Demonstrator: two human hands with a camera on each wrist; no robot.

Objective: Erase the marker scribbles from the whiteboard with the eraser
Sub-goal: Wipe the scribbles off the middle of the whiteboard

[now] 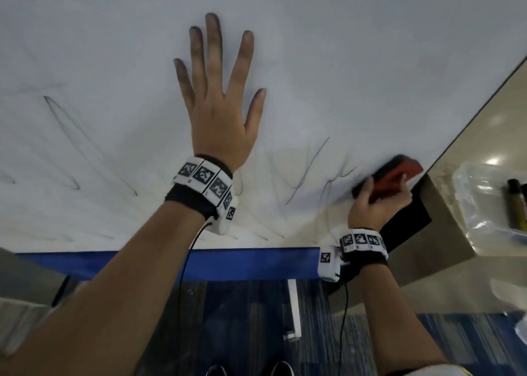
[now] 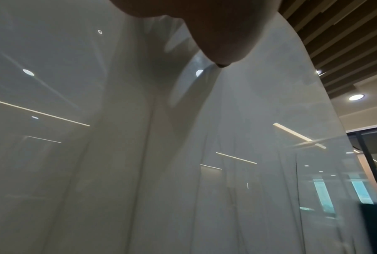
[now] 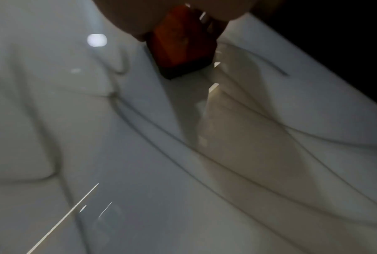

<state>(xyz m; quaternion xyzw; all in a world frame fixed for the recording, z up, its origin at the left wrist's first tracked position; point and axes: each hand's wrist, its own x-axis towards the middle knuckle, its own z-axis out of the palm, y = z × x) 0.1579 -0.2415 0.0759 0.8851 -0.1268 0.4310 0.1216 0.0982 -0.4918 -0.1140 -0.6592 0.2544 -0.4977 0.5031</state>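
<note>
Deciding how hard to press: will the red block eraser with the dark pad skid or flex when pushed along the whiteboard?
The red block eraser looks rigid, so it probably won't flex in the right hand. The glossy white whiteboard mirrors ceiling lights, so it likely glides easily. Thin scribbles remain beside it.

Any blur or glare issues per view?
Head: mostly sharp, eraser and right hand motion-blurred. Left wrist: whiteboard glossy, mirrors ceiling lights; scribbles faint. Right wrist: dim, smeared by motion; eraser soft, a light glare spot on the board.
</note>
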